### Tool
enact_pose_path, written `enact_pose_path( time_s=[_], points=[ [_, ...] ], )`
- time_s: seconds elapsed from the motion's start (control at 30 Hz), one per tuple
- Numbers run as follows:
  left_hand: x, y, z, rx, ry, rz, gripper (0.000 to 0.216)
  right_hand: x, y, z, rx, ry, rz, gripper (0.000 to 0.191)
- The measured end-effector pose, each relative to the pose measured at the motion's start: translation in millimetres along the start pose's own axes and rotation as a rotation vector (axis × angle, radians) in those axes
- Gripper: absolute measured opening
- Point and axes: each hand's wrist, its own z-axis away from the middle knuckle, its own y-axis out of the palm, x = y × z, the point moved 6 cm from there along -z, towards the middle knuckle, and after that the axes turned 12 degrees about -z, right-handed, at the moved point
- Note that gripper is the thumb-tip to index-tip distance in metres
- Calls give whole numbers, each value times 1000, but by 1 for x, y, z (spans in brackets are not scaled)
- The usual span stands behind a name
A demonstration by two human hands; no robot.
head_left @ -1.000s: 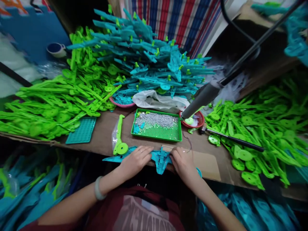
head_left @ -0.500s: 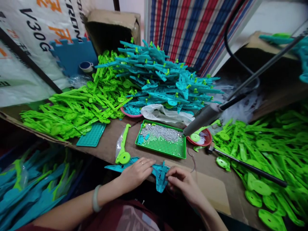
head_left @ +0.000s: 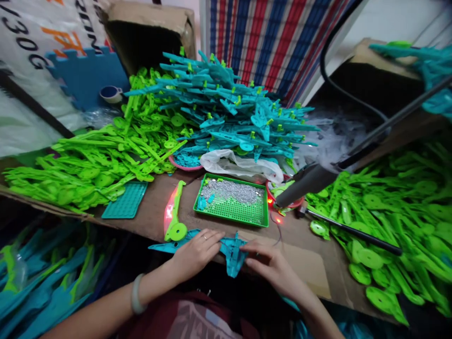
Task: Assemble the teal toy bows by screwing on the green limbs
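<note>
A blue plastic toy shell [head_left: 233,259] lies across the cardboard's front edge, its ribbed inner side up. My left hand [head_left: 197,248] lies over its middle, fingers together, and holds it. At the shell's right end, the thumb and fingers of my right hand [head_left: 266,263] close on its edge; anything small between those fingertips is hidden. Just behind the shell rests a lime-green piece [head_left: 176,231] with a clear curved blade that glows red. Beyond my hands sits a green perforated tray [head_left: 231,220] of small silvery screws and a few blue bits.
Blue shells [head_left: 226,113] are piled high at the back. Lime-green parts lie heaped at left [head_left: 88,172] and right [head_left: 381,221]. A grey tube on an arm [head_left: 307,186] slants in beside the tray. A black-handled tool [head_left: 353,230] lies to the right, near lit red lights [head_left: 278,220].
Red lights have come on beside the tray, and the clear blade now glows red. My right fingers have stretched further over the shell's end. The whole view has shifted slightly.
</note>
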Motion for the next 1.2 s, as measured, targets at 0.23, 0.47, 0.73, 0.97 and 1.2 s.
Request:
enact_pose_path(
  time_s=[0.23, 0.47, 0.73, 0.97, 1.2],
  points=[
    [28, -1, 14, -52, 102, 153, 25, 21, -83, 7, -114, -190, 1030, 36],
    [42, -18, 8, -119, 82, 200, 22, 2, -67, 4, 92, -338, 1052, 21],
    [62, -11, 9, -72, 9, 137, 11, -40, -92, 71, 38, -324, 1312, 26],
    [47, -15, 16, -77, 151, 184, 19, -22, -87, 53, 60, -267, 1405, 19],
    [45, -12, 23, -88, 216, 204, 24, -18, -89, 34, 49, -140, 1512, 25]
  ],
)
